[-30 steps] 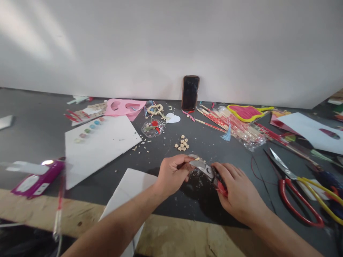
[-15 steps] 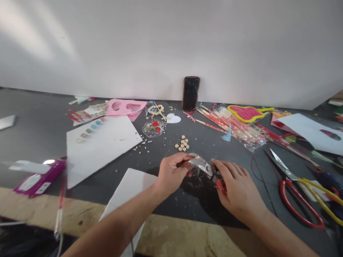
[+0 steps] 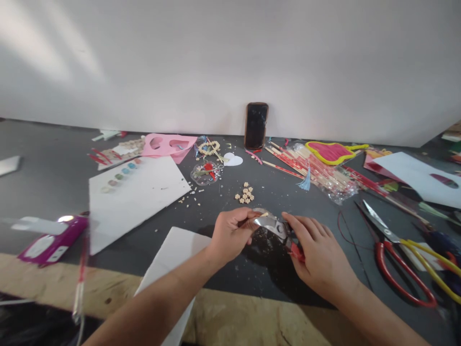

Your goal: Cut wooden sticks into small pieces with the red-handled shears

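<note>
My right hand (image 3: 319,257) is closed around red-handled metal cutters (image 3: 275,227), whose jaws point left. My left hand (image 3: 230,235) pinches a small thin stick (image 3: 264,214) at the jaws' tips. Both hands hover low over the dark table (image 3: 57,178), above a patch of pale chips and crumbs (image 3: 264,240). Just beyond the hands lies a small cluster of wooden flower beads (image 3: 245,193).
A white sheet (image 3: 137,197) lies left, another white sheet (image 3: 173,254) under my left forearm. A phone (image 3: 256,125) leans on the wall. Red sticks in plastic (image 3: 317,170), red-handled scissors (image 3: 392,254) and yellow cord lie right. A purple box (image 3: 50,242) sits far left.
The cutters and both hands have shifted very slightly up and left; the grip on the stick and the cutters is unchanged.
</note>
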Tool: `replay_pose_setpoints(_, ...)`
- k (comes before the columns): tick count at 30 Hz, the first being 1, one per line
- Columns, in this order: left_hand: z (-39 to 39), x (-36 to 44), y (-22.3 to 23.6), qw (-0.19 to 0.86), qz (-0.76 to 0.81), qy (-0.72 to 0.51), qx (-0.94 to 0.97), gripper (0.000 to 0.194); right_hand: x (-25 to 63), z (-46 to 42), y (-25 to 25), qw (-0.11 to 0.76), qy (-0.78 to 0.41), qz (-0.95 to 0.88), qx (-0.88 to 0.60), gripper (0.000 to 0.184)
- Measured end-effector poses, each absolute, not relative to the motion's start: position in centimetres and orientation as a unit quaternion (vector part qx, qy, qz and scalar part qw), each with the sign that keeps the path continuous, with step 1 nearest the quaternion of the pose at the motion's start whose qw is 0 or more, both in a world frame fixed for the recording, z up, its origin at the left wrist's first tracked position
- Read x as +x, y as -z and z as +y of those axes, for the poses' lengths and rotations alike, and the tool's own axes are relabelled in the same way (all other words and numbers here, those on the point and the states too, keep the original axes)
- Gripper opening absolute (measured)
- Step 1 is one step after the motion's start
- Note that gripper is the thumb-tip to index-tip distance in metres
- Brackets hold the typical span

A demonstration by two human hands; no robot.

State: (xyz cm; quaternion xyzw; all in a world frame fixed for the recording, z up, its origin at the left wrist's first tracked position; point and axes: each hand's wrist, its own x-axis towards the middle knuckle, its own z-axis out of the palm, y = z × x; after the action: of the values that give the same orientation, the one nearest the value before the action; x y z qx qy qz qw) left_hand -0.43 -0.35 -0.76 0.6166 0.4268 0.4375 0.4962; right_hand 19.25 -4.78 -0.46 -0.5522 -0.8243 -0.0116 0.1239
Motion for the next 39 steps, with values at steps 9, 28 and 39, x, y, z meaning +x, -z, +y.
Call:
replay_pose_setpoints(9, -0.37, -0.17, 0.86, 0.520, 0.429, -0.435, 0.597, 0.016, 19.27, -4.91, 0.62, 0.117, -0.005, -0.828, -0.548, 0.049)
replay_pose_setpoints(28, -0.24, -0.33, 1.13, 0.489, 0.424, -0.443, 0.620, 0.014, 19.22, -4.86, 0.60, 0.127, 0.018, -0.824, -0.552, 0.057)
replay_pose_setpoints(39, -0.25, -0.27, 1.27, 0.516, 0.422, -0.434, 0.606, 0.014, 19.62, -4.90, 0.73, 0.124, -0.014, -0.827, -0.548, 0.053)
